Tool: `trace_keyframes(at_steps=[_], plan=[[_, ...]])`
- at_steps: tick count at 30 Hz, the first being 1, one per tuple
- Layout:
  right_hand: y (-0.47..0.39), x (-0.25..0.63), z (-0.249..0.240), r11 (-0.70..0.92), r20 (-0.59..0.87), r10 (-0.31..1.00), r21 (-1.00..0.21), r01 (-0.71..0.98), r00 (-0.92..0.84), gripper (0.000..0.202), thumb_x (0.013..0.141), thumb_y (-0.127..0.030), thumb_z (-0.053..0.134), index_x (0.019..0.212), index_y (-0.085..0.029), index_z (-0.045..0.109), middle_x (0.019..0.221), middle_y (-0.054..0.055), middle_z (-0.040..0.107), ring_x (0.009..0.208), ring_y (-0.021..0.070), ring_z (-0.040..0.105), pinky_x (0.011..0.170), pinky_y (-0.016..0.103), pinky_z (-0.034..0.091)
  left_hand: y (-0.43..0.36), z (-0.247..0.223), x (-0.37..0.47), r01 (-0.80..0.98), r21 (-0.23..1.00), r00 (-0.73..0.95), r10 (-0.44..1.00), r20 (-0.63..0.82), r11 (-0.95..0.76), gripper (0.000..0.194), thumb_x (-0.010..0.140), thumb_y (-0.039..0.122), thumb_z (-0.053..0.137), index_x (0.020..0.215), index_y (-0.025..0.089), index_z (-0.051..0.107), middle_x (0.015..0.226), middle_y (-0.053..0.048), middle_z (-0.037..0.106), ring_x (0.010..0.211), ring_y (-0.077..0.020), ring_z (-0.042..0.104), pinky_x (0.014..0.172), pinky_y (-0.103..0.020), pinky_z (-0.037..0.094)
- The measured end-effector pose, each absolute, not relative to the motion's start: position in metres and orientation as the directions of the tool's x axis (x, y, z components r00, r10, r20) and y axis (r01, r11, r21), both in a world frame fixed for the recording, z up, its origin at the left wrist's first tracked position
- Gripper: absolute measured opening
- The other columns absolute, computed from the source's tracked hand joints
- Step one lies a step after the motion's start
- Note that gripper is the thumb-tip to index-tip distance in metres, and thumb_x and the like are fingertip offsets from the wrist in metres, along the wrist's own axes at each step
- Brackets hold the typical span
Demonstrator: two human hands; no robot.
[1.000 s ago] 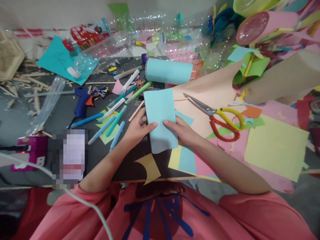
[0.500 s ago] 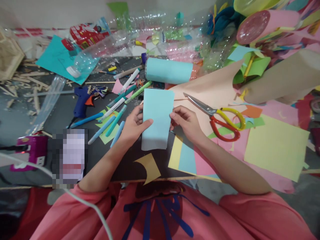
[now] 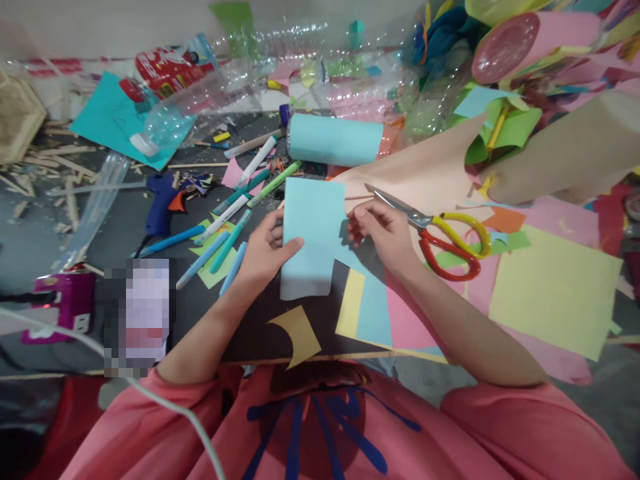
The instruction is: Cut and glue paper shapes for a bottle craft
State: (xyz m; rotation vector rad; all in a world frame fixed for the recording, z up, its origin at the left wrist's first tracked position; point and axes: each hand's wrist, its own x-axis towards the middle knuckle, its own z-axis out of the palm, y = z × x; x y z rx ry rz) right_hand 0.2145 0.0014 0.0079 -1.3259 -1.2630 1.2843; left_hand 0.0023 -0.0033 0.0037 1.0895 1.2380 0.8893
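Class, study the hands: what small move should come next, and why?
Probably the right hand should pinch the light blue paper at its right edge: only the left hand grips it, on the opposite side, while the right seems empty, fingers curled just beside it.

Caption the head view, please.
A left hand holds rectangular light-blue paper near metal scissors with red and yellow handles.

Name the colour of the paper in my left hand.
The paper is light blue, clearest in the head view.
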Motion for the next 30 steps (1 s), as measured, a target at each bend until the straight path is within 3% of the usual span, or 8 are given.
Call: trace_keyframes(at_steps=[4, 6, 9, 13, 18, 20, 25, 30], plan=[[0.005, 0.227, 0.014, 0.102, 0.028, 0.991, -0.786, 0.61, -0.13, 0.022, 0.071, -0.032, 0.073, 0.071, -0.024, 0.053, 0.078, 0.005, 0.06, 0.087, 0.0272, 0.058, 0.081, 0.044, 0.045, 0.003, 0.0, -0.006, 0.052, 0.989, -0.051, 0.99, -0.135, 0.138, 0.052, 0.071, 0.039, 0.075, 0.113, 0.021, 0.051, 0.099, -0.005, 0.074, 0.088, -0.022, 0.071, 0.074, -0.032, 0.058], [0.004, 0.231, 0.015, 0.129, -0.003, 0.984, -0.685, 0.717, -0.179, 0.029, 0.065, -0.029, 0.078, 0.069, -0.024, 0.05, 0.078, 0.006, 0.059, 0.09, 0.0309, 0.055, 0.083, 0.046, 0.043, 0.006, -0.001, -0.009, 0.051, 0.993, -0.106, 0.989, -0.103, 0.109, 0.052, 0.073, 0.039, 0.073, 0.116, 0.022, 0.05, 0.1, -0.005, 0.074, 0.089, -0.0221, 0.071, 0.074, -0.032, 0.058], [0.001, 0.232, 0.017, 0.093, -0.104, 0.97, -0.675, 0.732, -0.219, 0.025, 0.07, -0.026, 0.071, 0.066, -0.024, 0.047, 0.072, 0.005, 0.057, 0.079, 0.0267, 0.053, 0.073, 0.04, 0.041, 0.007, -0.001, -0.01, 0.042, 0.992, -0.119, 0.987, -0.109, 0.115, 0.056, 0.073, 0.04, 0.074, 0.12, 0.023, 0.048, 0.1, -0.005, 0.074, 0.09, -0.0229, 0.071, 0.075, -0.033, 0.057], [0.003, 0.234, 0.019, -0.032, -0.171, 0.964, -0.832, 0.554, -0.202, 0.026, 0.077, -0.03, 0.065, 0.059, -0.023, 0.047, 0.062, 0.0, 0.049, 0.063, 0.0183, 0.046, 0.06, 0.033, 0.035, 0.006, 0.0, -0.008, 0.045, 0.988, -0.063, 0.987, -0.148, 0.151, 0.057, 0.07, 0.039, 0.075, 0.118, 0.022, 0.05, 0.096, -0.004, 0.074, 0.088, -0.0238, 0.071, 0.076, -0.036, 0.057], [0.01, 0.238, 0.021, -0.148, -0.141, 0.959, -0.989, 0.011, 0.248, 0.028, 0.08, -0.03, 0.06, 0.056, -0.024, 0.047, 0.059, -0.001, 0.045, 0.061, 0.0163, 0.045, 0.056, 0.031, 0.038, 0.003, 0.004, -0.005, 0.06, 0.964, 0.15, 0.952, -0.265, 0.259, 0.06, 0.067, 0.037, 0.077, 0.118, 0.02, 0.051, 0.09, -0.004, 0.074, 0.084, -0.0242, 0.072, 0.072, -0.035, 0.058], [0.011, 0.237, 0.021, -0.124, -0.156, 0.946, -0.984, -0.129, 0.284, 0.026, 0.079, -0.027, 0.062, 0.057, -0.024, 0.048, 0.061, -0.001, 0.048, 0.063, 0.0174, 0.049, 0.059, 0.033, 0.043, 0.001, 0.007, -0.004, 0.075, 0.937, 0.259, 0.901, -0.348, 0.341, 0.063, 0.066, 0.036, 0.078, 0.12, 0.02, 0.051, 0.089, -0.004, 0.074, 0.081, -0.023, 0.072, 0.07, -0.033, 0.057], [0.007, 0.229, 0.011, -0.134, -0.184, 0.966, -0.958, -0.254, 0.184, 0.019, 0.073, -0.032, 0.073, 0.068, -0.025, 0.056, 0.06, -0.004, 0.049, 0.055, 0.0135, 0.046, 0.056, 0.032, 0.043, -0.003, 0.017, -0.001, 0.15, 0.872, 0.471, 0.741, -0.478, 0.467, 0.073, 0.062, 0.029, 0.08, 0.127, 0.019, 0.049, 0.086, -0.003, 0.074, 0.076, -0.0198, 0.071, 0.062, -0.025, 0.053], [0.006, 0.225, 0.003, -0.218, -0.251, 0.961, -0.944, -0.249, 0.112, 0.023, 0.068, -0.037, 0.078, 0.071, -0.024, 0.059, 0.058, -0.006, 0.048, 0.05, 0.01, 0.042, 0.051, 0.028, 0.038, -0.003, 0.018, -0.002, 0.137, 0.879, 0.546, 0.706, -0.452, 0.457, 0.071, 0.068, 0.032, 0.078, 0.131, 0.022, 0.047, 0.086, -0.003, 0.074, 0.075, -0.0188, 0.071, 0.058, -0.023, 0.051]])
